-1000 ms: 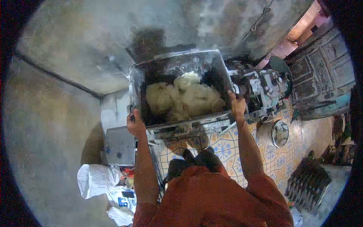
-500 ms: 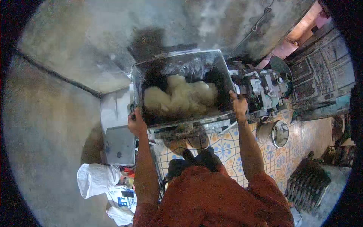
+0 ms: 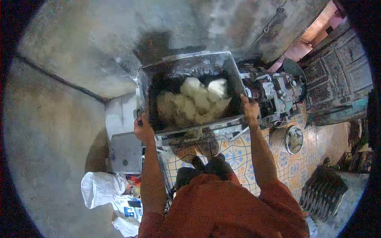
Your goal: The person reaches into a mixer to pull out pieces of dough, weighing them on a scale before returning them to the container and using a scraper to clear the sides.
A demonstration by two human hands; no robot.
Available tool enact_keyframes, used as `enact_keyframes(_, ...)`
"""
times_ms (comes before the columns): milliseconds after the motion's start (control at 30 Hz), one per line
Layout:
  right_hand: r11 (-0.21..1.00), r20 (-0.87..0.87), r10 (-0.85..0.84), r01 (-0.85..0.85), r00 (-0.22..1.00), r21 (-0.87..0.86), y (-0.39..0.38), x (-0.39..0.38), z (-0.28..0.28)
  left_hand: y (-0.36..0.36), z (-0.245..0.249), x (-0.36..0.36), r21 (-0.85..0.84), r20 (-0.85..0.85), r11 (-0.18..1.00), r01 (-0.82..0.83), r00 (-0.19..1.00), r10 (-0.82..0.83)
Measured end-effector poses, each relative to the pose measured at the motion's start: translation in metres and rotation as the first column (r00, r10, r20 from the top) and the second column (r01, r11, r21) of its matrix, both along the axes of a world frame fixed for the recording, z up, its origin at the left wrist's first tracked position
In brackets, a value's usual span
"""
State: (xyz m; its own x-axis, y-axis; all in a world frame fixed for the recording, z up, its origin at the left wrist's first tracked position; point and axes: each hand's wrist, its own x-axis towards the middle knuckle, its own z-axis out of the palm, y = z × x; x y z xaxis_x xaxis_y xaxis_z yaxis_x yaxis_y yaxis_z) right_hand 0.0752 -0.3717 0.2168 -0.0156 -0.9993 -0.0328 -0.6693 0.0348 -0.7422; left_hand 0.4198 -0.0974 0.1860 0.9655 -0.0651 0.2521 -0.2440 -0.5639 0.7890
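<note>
In front of me stands a large open metal mixing trough (image 3: 192, 68), dusted white along its back wall. A pale mass of dough (image 3: 198, 99) lies in lumps inside, with two brighter lumps at the top. My left hand (image 3: 144, 130) is closed around the trough's front left corner. At the front right corner, my right hand (image 3: 251, 112) grips the edge, thumb on the rim. Part of each hand's fingers is hidden behind the metal.
Machinery with a wheel (image 3: 279, 91) adjoins the trough's right side. A round bucket (image 3: 293, 139) stands on the patterned tile floor (image 3: 234, 154). White sacks (image 3: 101, 188) and a grey box (image 3: 125, 152) are at left. A wooden door (image 3: 337, 77) is at right.
The dough has turned over inside the trough; its lumps have a new shape, with bright ones now up at the middle and right. Both hands have stayed in place.
</note>
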Motion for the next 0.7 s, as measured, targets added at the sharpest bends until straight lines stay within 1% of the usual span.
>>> enact_keyframes(33,1.000,-0.006,-0.006,0.006,1.000,0.025,0.000,-0.001,0.001,0.001,-0.002,0.001,0.024,0.024,1.000,0.006,1.000,-0.007)
enact_keyframes(100,0.997,-0.017,-0.018,0.019,1.000,0.077,0.009,0.004,0.024,-0.002,0.013,-0.008,-0.038,-0.043,0.999,0.022,0.999,-0.023)
enact_keyframes(133,0.996,-0.013,0.035,-0.034,0.999,0.080,0.006,0.000,0.016,-0.003,0.019,-0.011,-0.070,-0.076,0.997,0.027,0.997,-0.033)
enact_keyframes(167,0.993,-0.009,0.088,-0.087,0.996,0.083,0.003,-0.004,0.012,-0.003,0.014,-0.008,-0.072,-0.038,0.997,0.025,0.999,-0.028)
enact_keyframes(233,0.990,-0.006,0.103,-0.102,0.995,0.099,0.000,-0.009,0.002,-0.002,0.000,-0.002,-0.075,0.038,0.997,0.021,0.999,-0.018)
enact_keyframes(333,0.993,0.001,0.010,-0.010,1.000,0.114,0.008,0.004,0.024,-0.003,0.014,-0.008,0.020,-0.024,1.000,0.007,1.000,-0.006)
enact_keyframes(400,0.995,0.021,-0.022,0.020,1.000,0.098,0.011,0.006,0.027,0.000,0.006,-0.004,-0.043,0.033,0.998,0.044,0.999,-0.043)
enact_keyframes(433,0.992,-0.007,-0.028,0.029,1.000,0.126,0.009,0.005,0.026,0.001,0.002,-0.002,-0.074,0.062,0.995,0.063,0.996,-0.059)
enact_keyframes(467,0.987,-0.036,-0.032,0.037,0.999,0.154,0.007,0.004,0.026,0.000,-0.002,0.000,-0.088,0.068,0.994,0.059,0.996,-0.053)
enact_keyframes(533,0.985,-0.036,-0.044,0.049,0.998,0.167,0.006,0.003,0.026,-0.001,-0.009,0.003,-0.117,0.079,0.992,0.049,0.996,-0.039)
enact_keyframes(600,0.989,0.019,-0.059,0.056,0.998,0.139,0.012,0.007,0.036,-0.002,-0.001,-0.001,-0.122,0.067,0.991,0.049,0.997,-0.041)
enact_keyframes(667,0.992,0.058,-0.036,0.029,0.998,0.120,0.001,-0.001,0.008,-0.003,0.002,-0.003,-0.130,0.046,0.990,0.047,0.998,-0.041)
enact_keyframes(700,0.994,0.077,-0.024,0.015,0.997,0.110,-0.002,-0.002,0.003,-0.002,-0.001,-0.001,-0.136,0.030,0.990,0.045,0.999,-0.041)
